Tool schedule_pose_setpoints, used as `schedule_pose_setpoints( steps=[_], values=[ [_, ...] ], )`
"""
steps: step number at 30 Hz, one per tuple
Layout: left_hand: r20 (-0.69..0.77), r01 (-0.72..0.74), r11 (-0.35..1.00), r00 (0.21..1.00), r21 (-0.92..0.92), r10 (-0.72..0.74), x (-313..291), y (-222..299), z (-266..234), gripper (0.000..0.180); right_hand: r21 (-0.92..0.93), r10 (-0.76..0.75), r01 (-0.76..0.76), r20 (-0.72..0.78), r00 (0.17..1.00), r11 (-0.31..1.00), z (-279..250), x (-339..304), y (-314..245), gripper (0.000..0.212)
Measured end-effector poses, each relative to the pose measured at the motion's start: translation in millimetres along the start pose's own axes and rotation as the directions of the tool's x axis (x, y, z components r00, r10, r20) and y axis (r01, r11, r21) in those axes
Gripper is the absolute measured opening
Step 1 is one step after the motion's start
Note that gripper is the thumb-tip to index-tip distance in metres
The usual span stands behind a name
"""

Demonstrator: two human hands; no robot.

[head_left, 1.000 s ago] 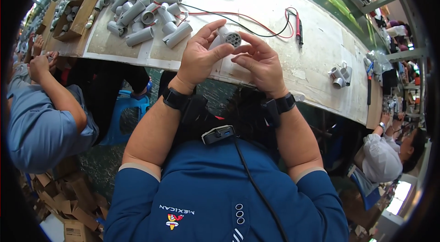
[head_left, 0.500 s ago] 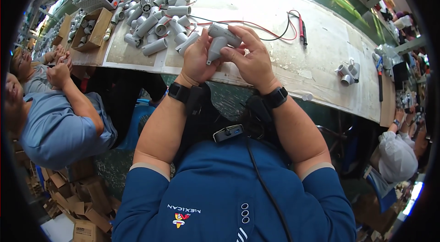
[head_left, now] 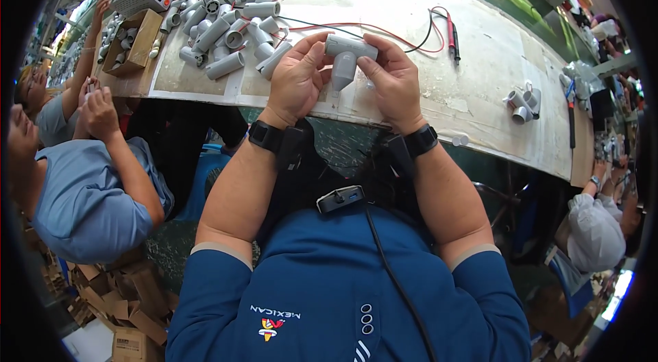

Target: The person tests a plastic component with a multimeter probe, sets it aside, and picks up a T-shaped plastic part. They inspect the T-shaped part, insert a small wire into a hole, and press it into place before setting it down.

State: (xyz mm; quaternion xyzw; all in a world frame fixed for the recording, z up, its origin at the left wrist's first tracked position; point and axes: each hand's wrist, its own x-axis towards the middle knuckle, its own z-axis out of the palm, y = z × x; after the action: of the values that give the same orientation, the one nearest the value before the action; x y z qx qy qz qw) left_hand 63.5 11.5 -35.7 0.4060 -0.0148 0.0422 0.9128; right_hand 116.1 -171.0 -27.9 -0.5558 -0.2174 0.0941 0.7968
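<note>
Left grip [head_left: 296, 81] and right grip [head_left: 397, 80] hold a grey T-shaped plastic housing [head_left: 346, 59], seemingly inspecting; next move calls for steadiness

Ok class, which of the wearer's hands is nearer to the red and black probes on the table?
The right hand: the probes lie beyond it, to its right. The left hand is farther off, across the grey T-shaped part both hold.

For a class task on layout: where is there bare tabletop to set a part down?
The table shows bare patches between the right hand, the probes and the small grey cluster, and beyond the test leads toward its far edge. The left is crowded: grey pipe parts lie heaped beside a cardboard box.
</note>
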Motion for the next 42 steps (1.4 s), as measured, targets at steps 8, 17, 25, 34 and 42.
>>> schedule_pose_setpoints(
  steps=[8,17,25,34,42],
  values=[
    [0.007,-0.143,0.99,0.99,0.02,0.143,-4.7,-5.0,1.7,0.032,0.133,0.121,-0.122,0.016,0.993,0.984,-8.0,3.0,0.7,0.032],
    [0.05,-0.144,0.986,0.989,0.083,0.14,-9.4,-3.9,0.2,0.032,0.264,0.276,-0.263,-0.016,0.961,0.928,-15.8,7.6,-2.8,0.033],
    [0.042,-0.144,0.985,0.989,0.095,0.141,-9.5,-3.8,1.0,0.026,0.188,0.268,-0.268,0.029,0.963,0.945,-16.8,13.7,-3.9,0.042],
    [-0.001,-0.119,0.992,0.993,0.047,0.119,-10.6,-3.2,-0.3,0.021,-0.017,0.379,-0.378,0.017,0.925,0.926,-13.8,21.8,-9.9,0.046],
    [-0.016,-0.112,0.991,0.993,0.078,0.114,-6.8,-3.3,-1.6,0.021,0.162,0.337,-0.337,0.027,0.941,0.928,-14.8,20.8,-5.3,0.044]
  ],
)
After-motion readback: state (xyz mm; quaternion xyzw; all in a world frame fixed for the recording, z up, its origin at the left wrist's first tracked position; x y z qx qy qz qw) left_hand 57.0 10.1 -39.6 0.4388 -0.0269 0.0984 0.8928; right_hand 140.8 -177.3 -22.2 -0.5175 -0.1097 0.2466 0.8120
